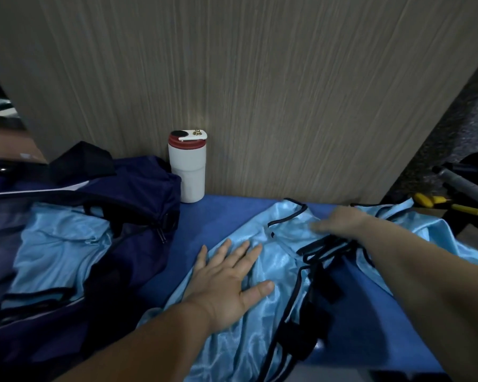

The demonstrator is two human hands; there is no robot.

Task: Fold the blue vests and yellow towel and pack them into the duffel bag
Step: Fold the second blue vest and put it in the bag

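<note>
A light blue vest (pixel 276 260) with black trim lies spread on the blue table (pixel 221 219). My left hand (pixel 226 279) presses flat on its left part, fingers spread. My right hand (pixel 340 220), blurred, rests on the vest's upper part near the neckline, fingers extended. Another light blue vest (pixel 431 227) lies partly under my right forearm at the right. At the left the navy duffel bag (pixel 138 194) stands unzipped with a folded light blue vest (pixel 58 249) inside it. No yellow towel is in view.
A white tumbler (pixel 188 169) with a red lid stands against the wood-grain wall panel behind the bag. Yellow-handled tools (pixel 436 201) and a grey tube lie off the table's right end. The table's front edge runs bottom right.
</note>
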